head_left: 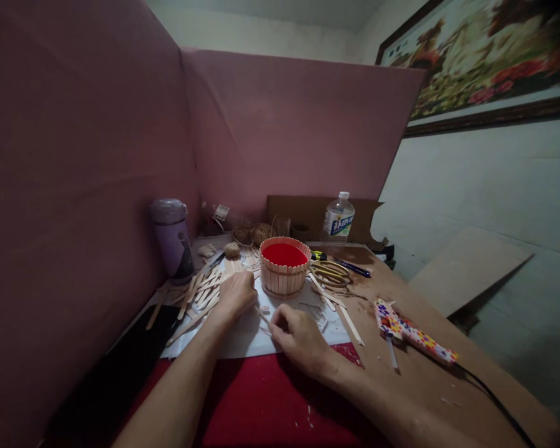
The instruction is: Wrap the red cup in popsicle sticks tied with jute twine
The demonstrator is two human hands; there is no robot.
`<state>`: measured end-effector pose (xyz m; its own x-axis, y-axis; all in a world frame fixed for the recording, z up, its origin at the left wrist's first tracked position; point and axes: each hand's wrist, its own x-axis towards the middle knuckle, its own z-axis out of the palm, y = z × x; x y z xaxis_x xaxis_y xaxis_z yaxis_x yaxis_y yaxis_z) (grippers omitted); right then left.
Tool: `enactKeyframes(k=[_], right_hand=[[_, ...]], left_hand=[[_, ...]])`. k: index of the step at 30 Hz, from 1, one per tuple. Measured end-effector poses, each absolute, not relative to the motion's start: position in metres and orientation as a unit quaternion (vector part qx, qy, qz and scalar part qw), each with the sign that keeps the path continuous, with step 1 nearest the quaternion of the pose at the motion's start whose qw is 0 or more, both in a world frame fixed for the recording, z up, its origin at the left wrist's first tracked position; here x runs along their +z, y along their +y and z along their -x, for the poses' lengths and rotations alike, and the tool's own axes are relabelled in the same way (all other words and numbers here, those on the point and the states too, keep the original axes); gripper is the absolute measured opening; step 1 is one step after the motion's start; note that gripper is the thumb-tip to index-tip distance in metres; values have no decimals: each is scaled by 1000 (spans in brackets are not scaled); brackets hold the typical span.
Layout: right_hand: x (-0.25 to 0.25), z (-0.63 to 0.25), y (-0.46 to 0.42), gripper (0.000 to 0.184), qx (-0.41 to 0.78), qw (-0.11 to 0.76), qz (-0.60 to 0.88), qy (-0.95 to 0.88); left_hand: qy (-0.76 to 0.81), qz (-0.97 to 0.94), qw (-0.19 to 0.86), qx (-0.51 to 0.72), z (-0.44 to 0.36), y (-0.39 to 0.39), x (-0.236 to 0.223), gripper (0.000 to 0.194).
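A thin pale wooden stick [262, 315] spans the short gap between my two hands, low over the white sheet [242, 342]. My left hand [239, 292] is closed at its left end, fingers curled and partly hidden. From the right, my right hand [299, 336] pinches the other end between thumb and fingers. Just beyond them stands a round basket [284, 283] walled with upright craft sticks, with a scalloped rim and a red inside. Loose craft sticks [205, 291] lie heaped by my left hand, and a few more sticks [350, 323] lie right of the basket.
A flowered hot glue gun [415, 336] lies at right, its cord [490, 395] running off the front. Gold-handled scissors [330, 272], blue pliers [352, 267] and a plastic bottle [340, 218] are behind. Twine balls [262, 234] and a purple tumbler [172, 239] stand back left; a dark slab [121, 367] lies front left.
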<state>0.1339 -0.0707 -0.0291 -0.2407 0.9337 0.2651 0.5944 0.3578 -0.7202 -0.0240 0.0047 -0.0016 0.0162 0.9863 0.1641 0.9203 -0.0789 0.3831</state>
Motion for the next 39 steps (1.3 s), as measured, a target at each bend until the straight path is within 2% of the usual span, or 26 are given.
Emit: enactKeyframes(k=[5,7,10,12,17,21,27,29,36,39], right_hand=[[0,-144,-64,15,504,456,469,-564],[14,-150,-64,18,543,475,448,-529],[27,-157,-64,22,534,493,439,-528],[29,-159,-63,23,509,505,428,-549],[19,-162,-63,18,401,527,409,-628],[12,-168,-67,14,254,514,444,-689],[8,-185,-72,13,-139,482,348,-792],[7,-189,-73,16,-213,480,337,-782],[4,-189,-68,10,-175,514,360,-759],[3,-188,-66,9,-143,535,359,-751]], left_hand=[[624,-699,139,320,22,6,12,12],[581,-699,180,375,20,3,21,21],[517,-701,253,421,13,-7,31,40],[480,-710,299,421,7,-15,34,50],[325,-665,522,425,-7,-25,30,45],[276,-636,568,443,-6,-23,25,36],[230,-589,605,484,-6,-22,20,24],[235,-578,607,492,-8,-23,19,23],[233,-589,610,476,-9,-25,21,18],[230,-569,624,484,-10,-27,25,23]])
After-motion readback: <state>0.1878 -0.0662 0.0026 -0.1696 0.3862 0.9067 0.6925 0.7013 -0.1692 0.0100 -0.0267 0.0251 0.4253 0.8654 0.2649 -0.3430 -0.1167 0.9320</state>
